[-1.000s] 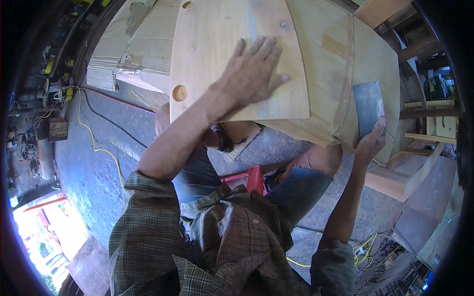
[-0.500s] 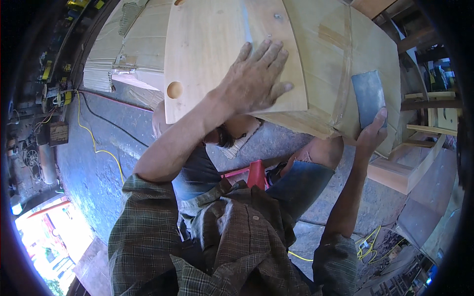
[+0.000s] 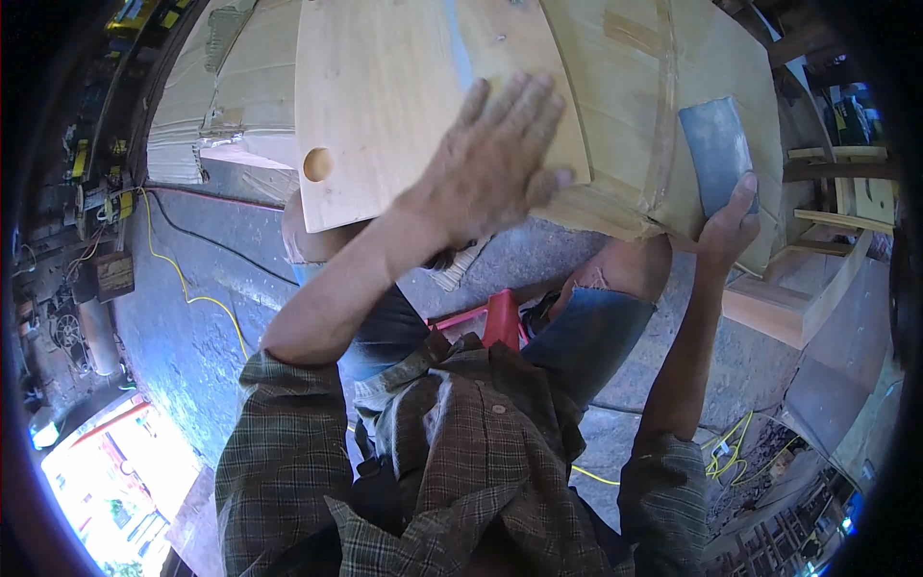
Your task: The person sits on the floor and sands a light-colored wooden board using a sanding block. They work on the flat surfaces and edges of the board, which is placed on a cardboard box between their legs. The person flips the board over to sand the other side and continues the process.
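Note:
A pale wooden board (image 3: 380,106) with a round hole (image 3: 318,164) near its left edge lies on cardboard in front of me. A bluish streak runs along its upper part. My left hand (image 3: 490,159) is over the board's near right part, palm down with fingers stretched out, slightly blurred. Its thumb reaches the near edge; whether the palm touches the wood, I cannot tell. On the right, my right hand (image 3: 728,226) grips a grey rectangular sheet of sandpaper (image 3: 716,149) by its lower end, thumb on top, over the cardboard.
Flattened cardboard (image 3: 625,115) spreads under and beside the board. A red stool (image 3: 501,317) shows between my legs. At right stands a wooden box-like piece (image 3: 769,306). A yellow cord (image 3: 197,298) runs along the floor at left, and more yellow cord (image 3: 726,457) lies coiled at lower right.
My left hand has slid across the board toward its near edge. The right hand still holds the sandpaper in about the same place. The whole view has shifted slightly.

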A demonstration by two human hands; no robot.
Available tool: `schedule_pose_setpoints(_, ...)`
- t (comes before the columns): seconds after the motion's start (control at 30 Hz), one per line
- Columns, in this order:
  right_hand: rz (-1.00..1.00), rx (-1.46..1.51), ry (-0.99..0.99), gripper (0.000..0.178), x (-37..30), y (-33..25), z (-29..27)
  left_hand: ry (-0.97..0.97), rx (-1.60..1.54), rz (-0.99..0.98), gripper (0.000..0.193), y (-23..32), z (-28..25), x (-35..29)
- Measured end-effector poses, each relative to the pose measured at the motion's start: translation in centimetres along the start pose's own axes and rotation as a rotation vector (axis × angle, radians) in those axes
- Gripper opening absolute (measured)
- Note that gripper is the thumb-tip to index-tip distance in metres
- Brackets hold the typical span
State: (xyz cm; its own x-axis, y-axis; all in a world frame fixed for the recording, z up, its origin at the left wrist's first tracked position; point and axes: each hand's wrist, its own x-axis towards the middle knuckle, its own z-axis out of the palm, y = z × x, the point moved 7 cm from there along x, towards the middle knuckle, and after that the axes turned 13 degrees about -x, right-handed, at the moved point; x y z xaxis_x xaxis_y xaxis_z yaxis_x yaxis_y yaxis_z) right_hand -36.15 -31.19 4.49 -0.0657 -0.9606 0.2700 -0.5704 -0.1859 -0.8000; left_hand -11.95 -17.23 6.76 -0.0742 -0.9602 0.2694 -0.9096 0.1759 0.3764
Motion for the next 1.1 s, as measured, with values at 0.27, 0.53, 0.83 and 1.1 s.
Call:
schedule_pose_setpoints(0.27, 0.005, 0.010, 0.012, 0.057, 0.1, 0.5, 0.1, 0.009, -0.017, 0.050, 0.064, -1.1, -0.1, 0.3)
schedule_pose_setpoints(0.53, 0.012, -0.007, 0.021, 0.059, -0.2, 0.0, 0.0, -0.017, -0.067, 0.091, 0.059, 0.3, -0.2, -0.9)
schedule_pose_setpoints(0.83, -0.012, 0.042, 0.053, 0.062, 0.2, 0.6, -0.1, 0.073, 0.045, 0.017, 0.062, -2.8, 0.9, 2.9)
schedule_pose_setpoints(1.1, 0.005, -0.034, 0.049, 0.060, 0.1, 0.2, -0.1, -0.019, -0.091, 0.124, 0.063, 1.9, 1.0, -0.5)
